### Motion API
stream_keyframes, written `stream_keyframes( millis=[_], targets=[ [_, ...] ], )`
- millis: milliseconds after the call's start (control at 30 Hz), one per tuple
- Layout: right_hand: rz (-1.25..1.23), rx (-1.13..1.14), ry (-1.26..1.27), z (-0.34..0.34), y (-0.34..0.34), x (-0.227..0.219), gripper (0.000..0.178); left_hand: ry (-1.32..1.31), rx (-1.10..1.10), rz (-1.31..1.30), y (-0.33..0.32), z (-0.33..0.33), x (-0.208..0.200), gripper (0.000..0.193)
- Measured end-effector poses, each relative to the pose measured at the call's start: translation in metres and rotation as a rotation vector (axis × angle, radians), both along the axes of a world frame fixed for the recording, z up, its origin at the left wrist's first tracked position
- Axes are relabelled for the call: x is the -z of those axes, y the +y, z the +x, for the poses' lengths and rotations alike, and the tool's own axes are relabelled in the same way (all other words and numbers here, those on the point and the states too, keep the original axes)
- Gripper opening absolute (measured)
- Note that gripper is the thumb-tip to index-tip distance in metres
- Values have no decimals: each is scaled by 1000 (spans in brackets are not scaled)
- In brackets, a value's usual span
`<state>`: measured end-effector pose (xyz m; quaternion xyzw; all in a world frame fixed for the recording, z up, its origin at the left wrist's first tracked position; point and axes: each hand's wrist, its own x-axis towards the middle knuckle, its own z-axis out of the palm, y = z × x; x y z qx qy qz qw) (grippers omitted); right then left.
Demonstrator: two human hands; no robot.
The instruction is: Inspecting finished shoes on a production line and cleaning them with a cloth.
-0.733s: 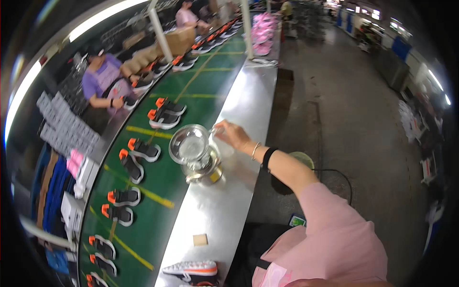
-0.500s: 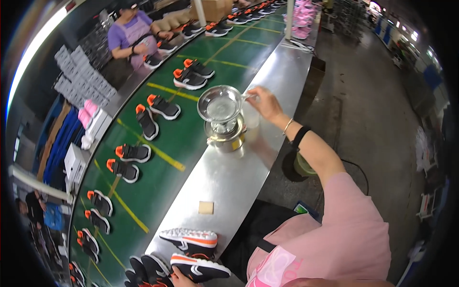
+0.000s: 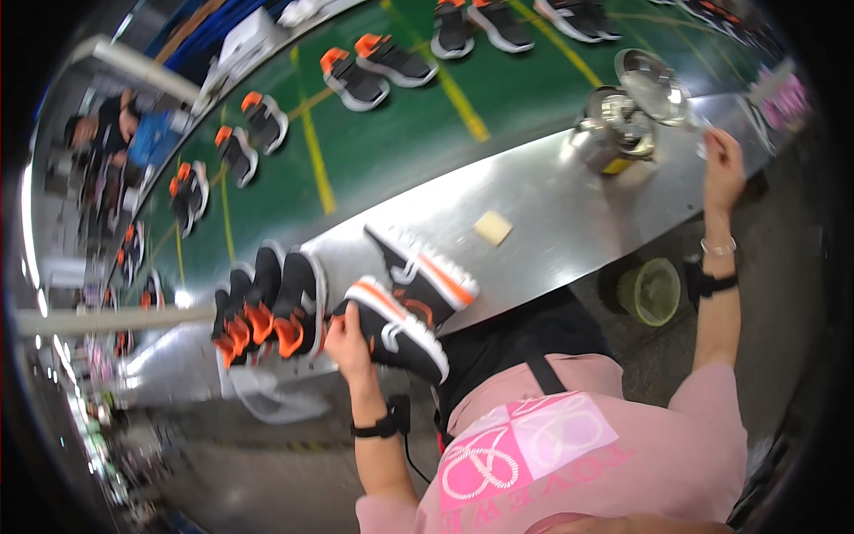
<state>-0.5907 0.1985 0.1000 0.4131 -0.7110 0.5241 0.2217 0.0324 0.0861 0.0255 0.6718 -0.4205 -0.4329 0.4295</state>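
My left hand [image 3: 350, 343] grips a black sneaker [image 3: 400, 334] by its heel end; its white and orange sole faces up and to the right. A second black sneaker [image 3: 422, 271] lies on its side just behind it on the metal bench. Far to the right, my right hand [image 3: 725, 169] is raised with its fingers pinched together. A small whitish thing shows at the fingertips, too blurred to name. Beside that hand stands a round metal pot [image 3: 605, 147] topped by a wide shallow metal dish [image 3: 652, 87].
More black shoes [image 3: 276, 298] stand in a row at the bench's left. A pale square pad [image 3: 492, 228] lies on the metal bench [image 3: 418, 209]. Beyond runs a green conveyor belt [image 3: 382, 147] carrying pairs of shoes. A greenish bucket [image 3: 654, 292] sits below; a person [image 3: 116, 133] is at the far left.
The view has swung left, bringing my left hand and its sneaker fully into sight. My right hand, at the dish's rim before, now shows slightly apart from it.
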Motion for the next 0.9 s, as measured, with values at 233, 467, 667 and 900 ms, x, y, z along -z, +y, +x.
stream_keyframes(
  millis=[233, 467, 667, 900],
  targets=[
    [198, -664, -247, 201, -25, 7, 21, 81, -62, 10, -2, 23, 20, 27],
    [439, -1249, -536, 345, -57, 30, 28, 197, -102, 64, 4, 18, 10, 26],
    [543, -1460, -985, 417, -57, 42, 20, 223, -90, 133, 42, 17, 8, 21],
    [657, -1440, -525, 434, -50, 56, 19, 246, -84, 190, 78, 19, -9, 20]
  ],
)
